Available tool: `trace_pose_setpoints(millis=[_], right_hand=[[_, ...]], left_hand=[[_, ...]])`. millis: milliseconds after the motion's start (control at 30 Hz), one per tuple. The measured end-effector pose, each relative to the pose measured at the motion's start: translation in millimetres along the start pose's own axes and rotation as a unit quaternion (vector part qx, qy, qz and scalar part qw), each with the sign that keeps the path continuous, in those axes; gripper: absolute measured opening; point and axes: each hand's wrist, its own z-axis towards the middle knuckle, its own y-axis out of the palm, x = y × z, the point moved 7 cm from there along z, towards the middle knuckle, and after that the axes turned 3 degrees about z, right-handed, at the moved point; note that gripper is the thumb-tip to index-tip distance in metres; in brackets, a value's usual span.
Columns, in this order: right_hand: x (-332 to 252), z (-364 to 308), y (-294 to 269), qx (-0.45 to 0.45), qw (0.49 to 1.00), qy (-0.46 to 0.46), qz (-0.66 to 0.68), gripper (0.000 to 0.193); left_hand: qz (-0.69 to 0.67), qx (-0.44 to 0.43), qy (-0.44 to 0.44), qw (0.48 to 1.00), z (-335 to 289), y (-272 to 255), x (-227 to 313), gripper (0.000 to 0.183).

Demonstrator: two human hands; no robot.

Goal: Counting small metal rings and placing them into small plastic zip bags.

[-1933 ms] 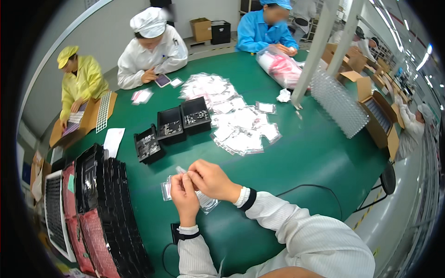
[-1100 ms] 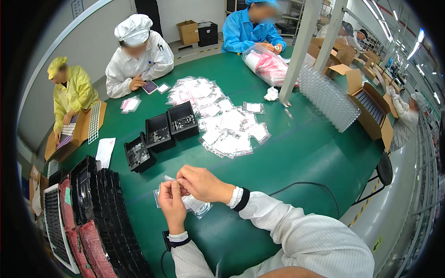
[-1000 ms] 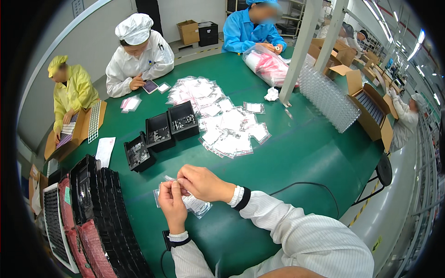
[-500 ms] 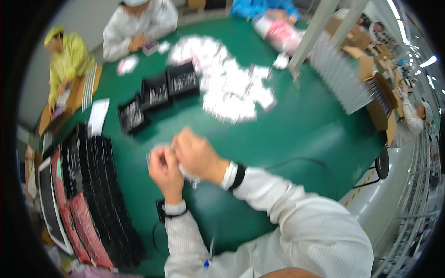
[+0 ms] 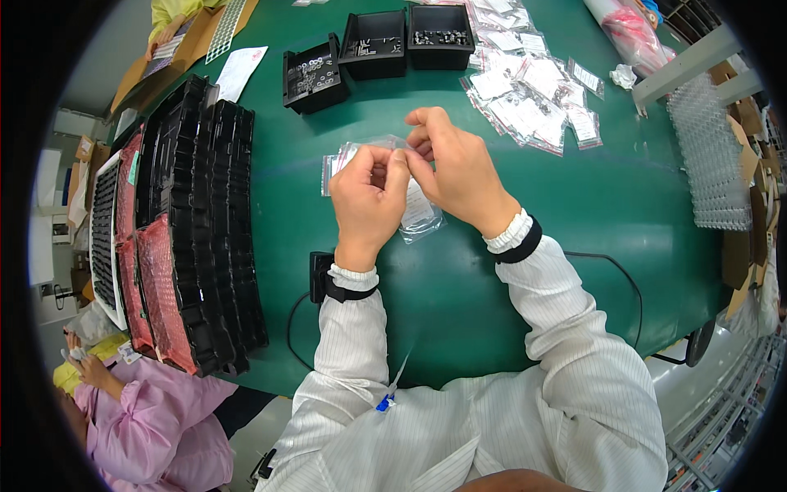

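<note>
My left hand [image 5: 369,199] is closed, thumb against fingers, on a clear plastic zip bag [image 5: 422,215] with a white printed slip inside. My right hand [image 5: 465,170] is pinched at the bag's upper edge, its thumb tip meeting the left thumb; the other fingers curl loosely. More bag edges with a red strip [image 5: 326,175] show beside the left hand; whether they belong to separate bags is hidden. Beyond the hands stand three black bins: one with small rings [image 5: 315,75], one with pin-like metal parts [image 5: 373,49], one with small dark parts [image 5: 441,38].
A pile of slip-filled zip bags [image 5: 537,94] lies at the far right. Stacked black trays [image 5: 197,221] with pink bubble wrap [image 5: 164,258] line the left. A clear plastic tray stack [image 5: 709,156] and a metal post [image 5: 689,70] stand right. A person in pink [image 5: 156,426] is lower left.
The view has tilted down and turned, so the bins appear higher up. My right hand has shifted from bunched over the left to beside it, with the thumbs meeting.
</note>
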Motion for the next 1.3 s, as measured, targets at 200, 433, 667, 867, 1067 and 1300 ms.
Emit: trace_pose_setpoints(millis=[200, 433, 667, 867, 1067, 1300], right_hand=[[0.6, 0.0, -9.7, 0.024, 0.994, 0.034, -0.1, 0.034], [1.9, -2.4, 7.1, -0.086, 0.996, 0.011, -0.035, 0.05], [0.8, -1.2, 5.9, -0.065, 0.996, 0.007, -0.059, 0.045], [16.2, -2.0, -4.0, -0.01, 0.997, 0.026, -0.076, 0.038], [44.9, -0.7, -16.6, -0.001, 0.977, 0.198, 0.084, 0.038], [37.5, -11.8, 5.6, -0.087, 0.96, 0.227, 0.14, 0.057]], left_hand=[[0.151, -0.024, 0.092, 0.984, -4.0, 10.4, 19.0, 0.018], [0.201, -0.018, 0.032, 0.979, 2.6, 1.5, 7.8, 0.018], [0.118, -0.065, 0.039, 0.99, 1.6, 6.9, 12.0, 0.019], [0.096, -0.146, 0.034, 0.984, -3.0, 17.6, 19.0, 0.017], [0.186, -0.073, 0.176, 0.964, 1.1, 7.2, 56.0, 0.069], [0.246, -0.105, 0.206, 0.941, -14.4, 37.4, 18.5, 0.069]])
